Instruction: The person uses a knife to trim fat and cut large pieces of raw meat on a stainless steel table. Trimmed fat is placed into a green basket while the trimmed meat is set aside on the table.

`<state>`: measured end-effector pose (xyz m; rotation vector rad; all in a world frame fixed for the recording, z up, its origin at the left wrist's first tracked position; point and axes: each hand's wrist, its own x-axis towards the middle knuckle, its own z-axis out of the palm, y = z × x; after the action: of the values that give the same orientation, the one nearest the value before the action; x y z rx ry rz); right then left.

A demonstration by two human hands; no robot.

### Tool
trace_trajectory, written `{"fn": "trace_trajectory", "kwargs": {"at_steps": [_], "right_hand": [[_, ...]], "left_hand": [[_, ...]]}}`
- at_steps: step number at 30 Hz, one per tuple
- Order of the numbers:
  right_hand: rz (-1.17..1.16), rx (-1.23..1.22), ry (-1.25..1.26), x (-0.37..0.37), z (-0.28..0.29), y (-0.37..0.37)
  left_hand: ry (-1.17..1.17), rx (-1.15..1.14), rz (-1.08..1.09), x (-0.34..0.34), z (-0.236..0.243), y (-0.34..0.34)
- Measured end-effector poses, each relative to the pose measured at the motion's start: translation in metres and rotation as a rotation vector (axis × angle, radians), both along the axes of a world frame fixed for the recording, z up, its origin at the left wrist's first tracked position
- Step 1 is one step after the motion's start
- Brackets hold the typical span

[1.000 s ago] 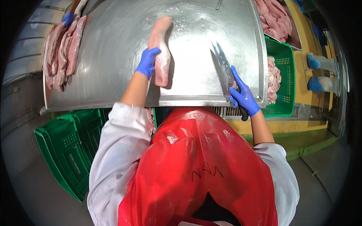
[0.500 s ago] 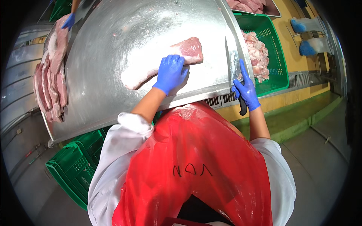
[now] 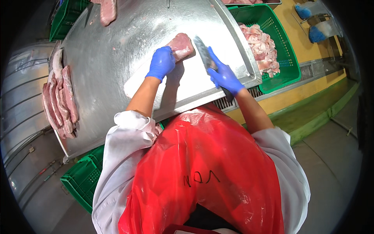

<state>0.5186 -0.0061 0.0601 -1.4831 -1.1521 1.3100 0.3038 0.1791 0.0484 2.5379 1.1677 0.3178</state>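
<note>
- A red plastic apron (image 3: pixel 202 156) with dark handwritten marks fills the lower middle of the frame, between two white sleeves (image 3: pixel 119 156).
- At the lower left, partly behind the left sleeve, a green perforated crate (image 3: pixel 83 179) stands beneath the edge of the surface.
- The right hand (image 3: pixel 226 77), blue-gloved, right of centre, grasps a black-handled knife (image 3: pixel 204 52); its blade, blurred, points to the top of the frame, just beside the meat.
- The left hand (image 3: pixel 161 62), also blue-gloved, is at upper centre, fingers curled over a long raw meat cut (image 3: pixel 180 43), grasping it.
- That cut slants from upper centre down to the left, its pinker end nearest the blade, its pale end partly behind the left forearm; whether it lies fully flat I cannot tell.
- Under both hands spreads the shiny metal surface (image 3: pixel 97 97).
- At the left of the frame, long meat strips (image 3: pixel 69 97) lie side by side along its edge.
- At upper right, a green basket (image 3: pixel 290 58) holds pale meat trimmings (image 3: pixel 260 50).
- At upper left, another meat piece (image 3: pixel 108 11) lies near a second green crate (image 3: pixel 68 19).
</note>
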Motion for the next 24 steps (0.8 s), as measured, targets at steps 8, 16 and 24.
{"fn": "trace_trajectory", "kwargs": {"at_steps": [8, 16, 24], "right_hand": [[0.201, -0.102, -0.329, -0.04, -0.012, 0.034], [0.237, -0.162, -0.106, -0.046, 0.001, 0.063], [0.32, -0.182, 0.025, -0.046, -0.005, -0.011]], "left_hand": [[0.016, -0.186, 0.066, 0.002, 0.009, -0.003], [-0.07, -0.217, 0.022, -0.007, 0.027, 0.004], [-0.151, -0.114, -0.013, -0.035, 0.0, 0.021]]}}
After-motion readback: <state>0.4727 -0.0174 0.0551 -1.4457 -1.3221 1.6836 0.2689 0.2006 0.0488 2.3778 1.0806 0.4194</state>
